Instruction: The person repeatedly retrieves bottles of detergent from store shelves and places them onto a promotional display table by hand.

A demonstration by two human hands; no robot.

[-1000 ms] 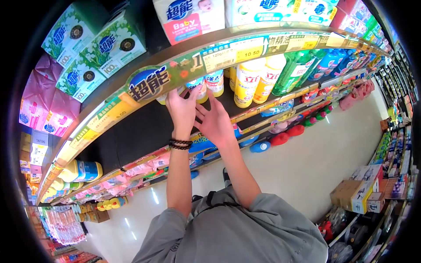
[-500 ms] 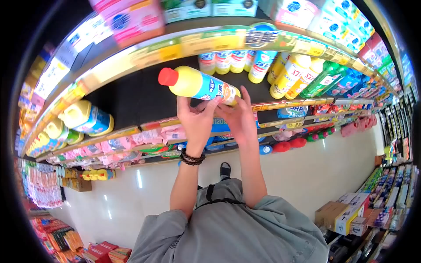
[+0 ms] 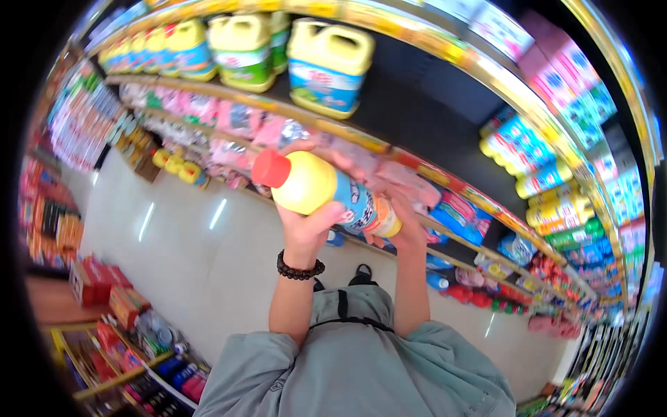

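A yellow cleaner bottle with a red cap and a blue label is tilted in front of me, its cap toward the left. My left hand, with a dark beaded bracelet at the wrist, wraps round the bottle below the cap, thumb across the label. At the base end, my right hand grips the bottle from the right, and some of its fingers are hidden behind it. Both hands hold it off the shelf, over the aisle side.
Large yellow jugs stand on the shelf ahead to the left. More yellow bottles are grouped on that shelf at the right. Pink packs fill the shelf below. Red boxes sit on the pale floor at lower left.
My view has turned left, bringing the jugs nearer the middle. The bottle is lower and closer to me, its base tipped further down, still in both hands.
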